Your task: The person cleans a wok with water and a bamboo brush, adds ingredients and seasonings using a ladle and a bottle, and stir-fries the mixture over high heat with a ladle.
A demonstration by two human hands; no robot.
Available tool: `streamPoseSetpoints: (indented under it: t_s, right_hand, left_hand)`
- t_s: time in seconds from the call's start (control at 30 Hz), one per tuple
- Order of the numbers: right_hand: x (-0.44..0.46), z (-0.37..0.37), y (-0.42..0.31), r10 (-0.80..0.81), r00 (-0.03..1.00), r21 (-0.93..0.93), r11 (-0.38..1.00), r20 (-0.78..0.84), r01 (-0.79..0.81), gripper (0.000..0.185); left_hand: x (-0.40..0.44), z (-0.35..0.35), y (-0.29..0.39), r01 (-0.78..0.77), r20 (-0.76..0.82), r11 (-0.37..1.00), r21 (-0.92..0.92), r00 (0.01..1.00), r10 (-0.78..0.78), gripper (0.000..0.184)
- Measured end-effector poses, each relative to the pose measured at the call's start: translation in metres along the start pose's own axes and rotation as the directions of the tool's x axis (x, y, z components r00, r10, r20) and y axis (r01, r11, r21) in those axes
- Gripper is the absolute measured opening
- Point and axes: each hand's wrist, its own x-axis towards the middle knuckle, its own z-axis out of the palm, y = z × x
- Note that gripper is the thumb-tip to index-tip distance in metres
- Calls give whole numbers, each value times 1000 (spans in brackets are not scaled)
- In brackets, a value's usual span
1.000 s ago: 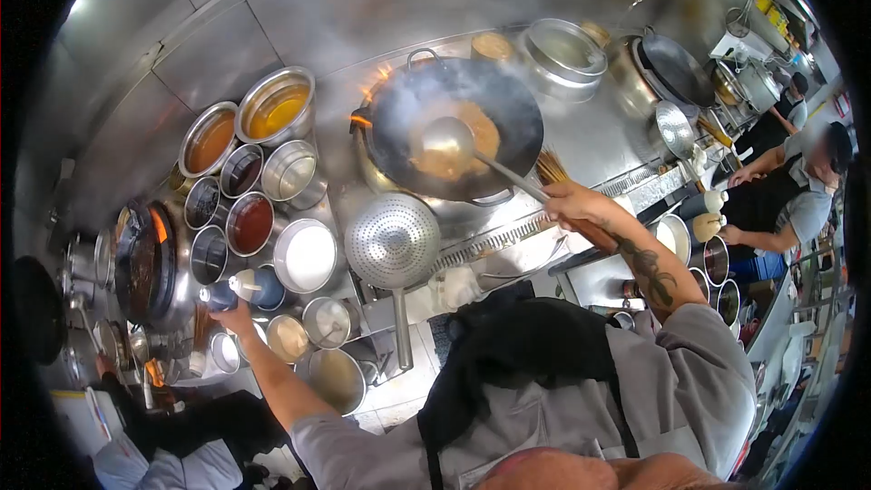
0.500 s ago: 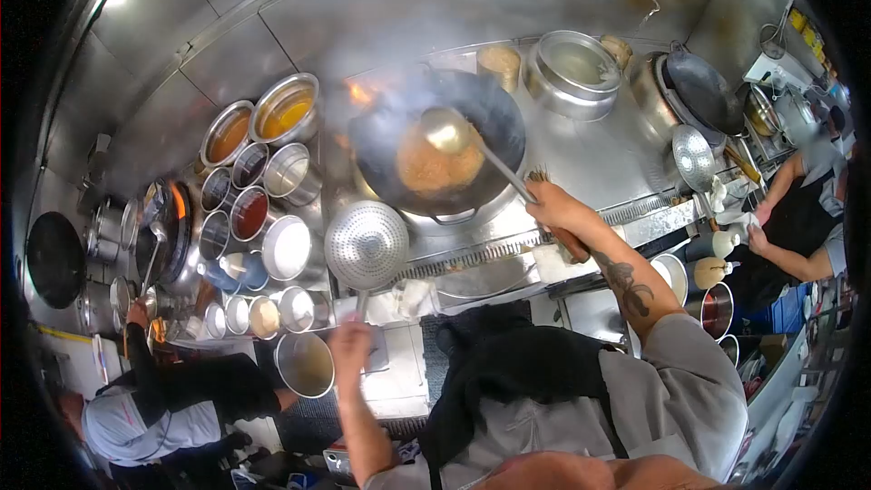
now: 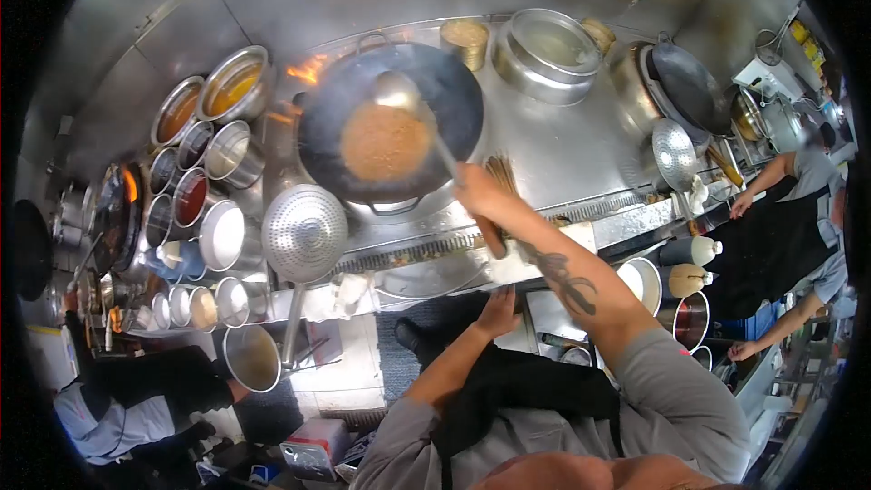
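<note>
My right hand is closed around the ladle's handle, over the stove's front edge. The metal ladle rests its bowl at the far side of an orange-brown liquid in the big black wok. My left hand is low at the stove's front edge, near my apron, its fingers stretched toward the edge; it appears to hold nothing. A perforated skimmer lies left of the wok with its handle over a pot of cloudy liquid.
Flames rise at the wok's left. Sauce containers crowd the left; a bamboo brush lies by my right hand. A large steel pot and second skimmer stand right. Co-workers are on both sides.
My left hand has left the skimmer handle's end and moved right to the stove edge. The view has shifted rightward; the smoke over the wok has thinned. The ladle stays in my right hand.
</note>
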Motion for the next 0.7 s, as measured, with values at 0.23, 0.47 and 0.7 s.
streamPoseSetpoints:
  t_s: [0.23, 0.47, 0.7]
  right_hand:
    - [-45, -44, -23, 100, 925, 532, 793, 368, -297, 16]
    - [-59, -39, 17, -266, 945, -283, 937, -192, 206, 21]
    - [-68, -58, -25, 144, 971, 180, 967, 190, -179, 27]
  left_hand:
    - [40, 61, -20, -22, -58, 997, 77, 998, 26, 81]
    - [33, 33, 27, 155, 34, 982, 112, 987, -159, 85]
    - [72, 98, -6, 223, 421, 960, 168, 865, -274, 72]
